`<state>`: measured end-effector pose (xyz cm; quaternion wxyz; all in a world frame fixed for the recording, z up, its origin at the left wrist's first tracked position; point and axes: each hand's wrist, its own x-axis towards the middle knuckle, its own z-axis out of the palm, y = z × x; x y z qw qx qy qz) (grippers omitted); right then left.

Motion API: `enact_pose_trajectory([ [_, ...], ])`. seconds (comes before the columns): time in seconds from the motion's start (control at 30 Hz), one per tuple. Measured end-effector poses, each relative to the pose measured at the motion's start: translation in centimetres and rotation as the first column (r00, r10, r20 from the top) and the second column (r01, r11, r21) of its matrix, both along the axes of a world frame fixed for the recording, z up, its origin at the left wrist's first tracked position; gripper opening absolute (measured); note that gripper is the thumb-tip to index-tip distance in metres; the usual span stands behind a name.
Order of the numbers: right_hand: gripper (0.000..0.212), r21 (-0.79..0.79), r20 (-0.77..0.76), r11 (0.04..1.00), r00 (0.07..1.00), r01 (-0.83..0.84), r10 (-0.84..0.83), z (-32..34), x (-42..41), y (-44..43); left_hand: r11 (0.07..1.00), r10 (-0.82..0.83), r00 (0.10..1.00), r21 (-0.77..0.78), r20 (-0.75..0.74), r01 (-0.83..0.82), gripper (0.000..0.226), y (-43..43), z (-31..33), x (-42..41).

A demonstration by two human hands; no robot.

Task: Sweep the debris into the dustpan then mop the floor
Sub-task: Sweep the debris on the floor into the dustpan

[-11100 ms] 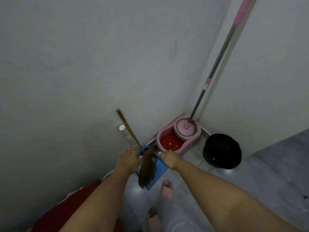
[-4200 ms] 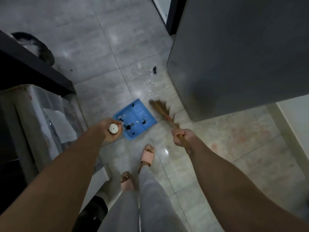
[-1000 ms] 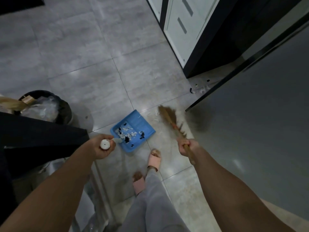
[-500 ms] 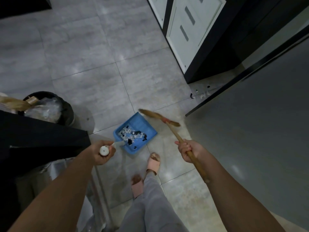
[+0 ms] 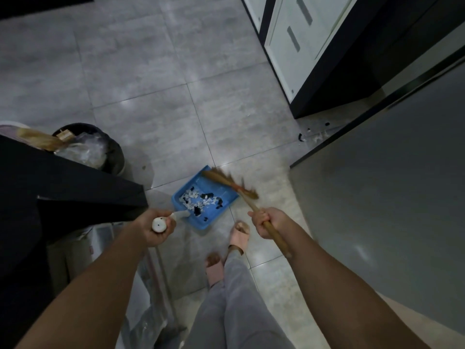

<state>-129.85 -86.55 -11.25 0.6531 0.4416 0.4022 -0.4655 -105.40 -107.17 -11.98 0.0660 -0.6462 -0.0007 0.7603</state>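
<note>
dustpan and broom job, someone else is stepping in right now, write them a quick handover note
Left hand: closed on the white end of the dustpan handle.
Right hand: closed on the broom stick; the broom head lies across the pan's far edge.
Blue dustpan: on the floor ahead of the feet, holding a pile of white and black scraps.
Done: that pile is in the pan.
Left: a few bits of debris by the dark cabinet base, far right; then mopping. No mop is in view.

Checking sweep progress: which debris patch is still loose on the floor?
The small patch in the gap by the dark cabinet. The other debris already lies in the blue dustpan.
</note>
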Motion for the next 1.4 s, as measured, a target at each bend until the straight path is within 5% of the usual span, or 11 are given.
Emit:
enact_pose_trajectory([
  [0.27, 0.037, 0.022, -0.057, 0.999, 0.998, -0.024, 0.025, 3.9, -0.4, 3.2, 0.998, -0.030, 1.000, -0.054, -0.005, 0.029, 0.020, -0.1, 2.1, -2.0],
  [0.6, 0.040, 0.004, -0.129, 0.981, 0.973, 0.195, -0.193, 6.5, -6.4, 1.6, 0.952, -0.241, 0.970, -0.194, -0.010, 0.235, 0.022, -1.6, 6.0, -11.2],
  [0.77, 0.010, -0.085, -0.096, 0.933, 0.929, 0.349, -0.356, 7.8, -11.0, 0.3, 0.928, -0.321, 0.947, -0.200, -0.002, 0.314, 0.019, -3.5, 8.1, -17.3],
  [0.9, 0.028, -0.116, -0.092, 0.898, 0.895, 0.426, -0.436, 8.8, -14.8, -1.1, 0.921, -0.329, 0.944, -0.225, -0.022, 0.316, 0.021, -5.2, 9.4, -22.2],
  [1.17, 0.016, -0.154, -0.145, 0.817, 0.805, 0.556, -0.575, 10.3, -20.5, -4.5, 0.889, -0.405, 0.914, -0.248, -0.032, 0.385, 0.016, -7.8, 10.4, -29.2],
  [1.4, 0.032, -0.070, -0.239, 0.753, 0.722, 0.654, -0.649, 10.5, -25.7, -8.0, 0.819, -0.539, 0.843, -0.234, 0.000, 0.523, 0.020, -12.8, 9.7, -36.8],
])
